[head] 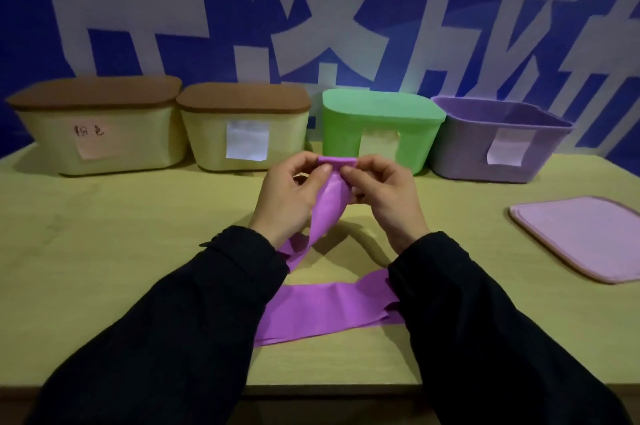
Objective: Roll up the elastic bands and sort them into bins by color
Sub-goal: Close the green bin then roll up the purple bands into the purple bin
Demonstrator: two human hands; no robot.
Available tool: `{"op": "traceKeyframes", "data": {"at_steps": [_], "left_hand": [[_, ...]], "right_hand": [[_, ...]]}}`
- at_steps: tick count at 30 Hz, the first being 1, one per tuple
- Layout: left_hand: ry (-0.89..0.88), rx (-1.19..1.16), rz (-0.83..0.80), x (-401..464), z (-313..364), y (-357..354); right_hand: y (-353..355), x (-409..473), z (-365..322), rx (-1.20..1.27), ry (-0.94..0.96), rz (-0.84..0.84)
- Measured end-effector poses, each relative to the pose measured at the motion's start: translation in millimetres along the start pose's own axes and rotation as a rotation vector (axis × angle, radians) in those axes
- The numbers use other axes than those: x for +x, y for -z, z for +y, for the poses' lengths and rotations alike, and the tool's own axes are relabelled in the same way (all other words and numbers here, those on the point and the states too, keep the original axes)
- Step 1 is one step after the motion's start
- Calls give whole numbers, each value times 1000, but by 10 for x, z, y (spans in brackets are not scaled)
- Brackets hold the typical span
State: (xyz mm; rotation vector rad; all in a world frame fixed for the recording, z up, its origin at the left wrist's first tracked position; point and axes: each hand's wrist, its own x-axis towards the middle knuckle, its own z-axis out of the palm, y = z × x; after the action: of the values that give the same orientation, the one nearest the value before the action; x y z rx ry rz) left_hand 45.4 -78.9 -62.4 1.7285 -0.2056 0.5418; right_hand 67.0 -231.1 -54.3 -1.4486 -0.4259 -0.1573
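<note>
Two black sleeves (pixel 180 331) reach in from the near edge over the wooden table (pixel 138 234), where the loose tail of one purple elastic band (pixel 322 303) lies flat between the forearms. The band rises to both hands, raised above the table before the bins. The left hand (pixel 294 192) and the right hand (pixel 381 192) each curl thumb and fingers round its rolled top end, pinching it from either side. Four bins stand along the back: two cream bins (pixel 104 140) with brown lids, one lidded green bin (pixel 381 126), one open purple bin (pixel 498 144). One pink lid (pixel 585 237) lies at the right.
</note>
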Motion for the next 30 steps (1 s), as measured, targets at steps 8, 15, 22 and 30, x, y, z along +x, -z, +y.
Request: {"op": "traceKeyframes", "data": {"at_steps": [8,15,22,30], "left_hand": [[64,-83,-15,-55,45,7],[22,-98,-27,-65,54,-1],[-35,-136,-21,-12,62,60],[4,-106,-53,37,18,54]], "right_hand": [[-12,-54,14,40,-44,-29],[29,-60,35,30,-33,-32],[25,44,-92,-21,5,-81],[68,144,77,-118,95,-112]]}}
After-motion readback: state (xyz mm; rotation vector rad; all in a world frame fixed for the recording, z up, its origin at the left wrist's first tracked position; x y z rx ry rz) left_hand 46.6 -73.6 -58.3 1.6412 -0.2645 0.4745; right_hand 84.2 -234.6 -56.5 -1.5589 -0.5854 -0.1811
